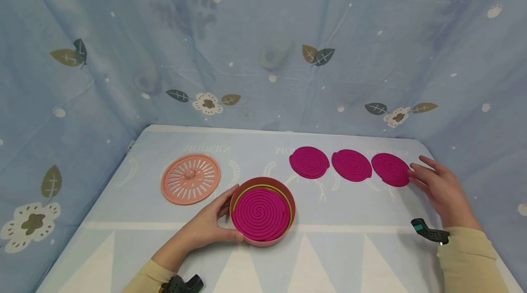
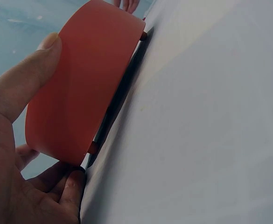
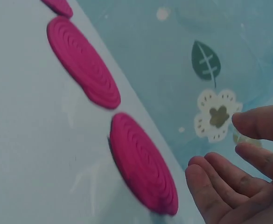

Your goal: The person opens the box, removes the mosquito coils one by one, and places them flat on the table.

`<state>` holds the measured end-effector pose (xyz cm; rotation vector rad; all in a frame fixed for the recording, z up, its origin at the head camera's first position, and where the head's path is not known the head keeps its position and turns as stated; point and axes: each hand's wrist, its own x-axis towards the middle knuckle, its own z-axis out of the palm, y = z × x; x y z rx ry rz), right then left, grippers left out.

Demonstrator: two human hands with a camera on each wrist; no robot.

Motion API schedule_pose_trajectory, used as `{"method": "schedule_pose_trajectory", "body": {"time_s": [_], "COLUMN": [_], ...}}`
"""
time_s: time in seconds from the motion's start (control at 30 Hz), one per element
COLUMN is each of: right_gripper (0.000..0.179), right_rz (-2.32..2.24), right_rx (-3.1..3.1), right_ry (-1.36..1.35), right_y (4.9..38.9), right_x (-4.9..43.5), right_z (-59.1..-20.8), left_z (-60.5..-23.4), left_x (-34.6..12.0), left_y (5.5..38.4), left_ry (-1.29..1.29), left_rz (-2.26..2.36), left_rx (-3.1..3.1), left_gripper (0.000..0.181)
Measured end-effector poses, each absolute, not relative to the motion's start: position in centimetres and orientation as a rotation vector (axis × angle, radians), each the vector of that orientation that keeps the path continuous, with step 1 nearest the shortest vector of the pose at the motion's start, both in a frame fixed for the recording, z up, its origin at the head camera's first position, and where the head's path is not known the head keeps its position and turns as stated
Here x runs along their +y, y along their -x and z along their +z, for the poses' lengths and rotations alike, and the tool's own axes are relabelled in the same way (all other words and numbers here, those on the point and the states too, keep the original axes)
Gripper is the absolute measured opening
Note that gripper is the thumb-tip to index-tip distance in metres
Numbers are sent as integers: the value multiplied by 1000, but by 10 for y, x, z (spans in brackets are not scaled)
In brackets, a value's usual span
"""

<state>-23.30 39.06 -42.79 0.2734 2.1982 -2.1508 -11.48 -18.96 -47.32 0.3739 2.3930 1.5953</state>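
My left hand (image 1: 210, 222) grips a round coral-red mosquito coil holder (image 1: 263, 181) from its left side, thumb at the front and fingers behind. The left wrist view has the thumb against the holder's wall (image 2: 85, 79), with short feet underneath. Inside lies a magenta mosquito coil (image 1: 261, 214), a yellow ring showing around its edge. To the right, three more magenta coils lie in a row: the left one (image 1: 309, 162), the middle one (image 1: 352, 165) and the right one (image 1: 390, 169). Beside the right coil, my right hand (image 1: 442, 188) hovers with loosely bent fingers, holding nothing.
A coral slotted lid (image 1: 210, 188) with a small central knob lies flat to the left of the holder. Everything rests on a pale patterned tablecloth (image 1: 337, 247). Blue printed curtains (image 1: 255, 55) hang around the table's back and sides.
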Motion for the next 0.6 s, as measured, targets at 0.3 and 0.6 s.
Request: {"method": "schedule_pose_trajectory", "body": {"time_s": [0.3,0.6], "right_gripper": [77,75], "right_rz": [-2091,-2006], "right_rx": [2248,2266], "right_ry": [-94,86], "right_y": [234,236], "right_x": [355,313], "right_z": [-405,-395], "left_z": [-474,-476], "left_x": [-190,-191], "left_y": [115,115], "left_ry": [-370,-389], "left_rz": [1584,1598], "left_rx": [2399,2393], "left_gripper": [120,120]}}
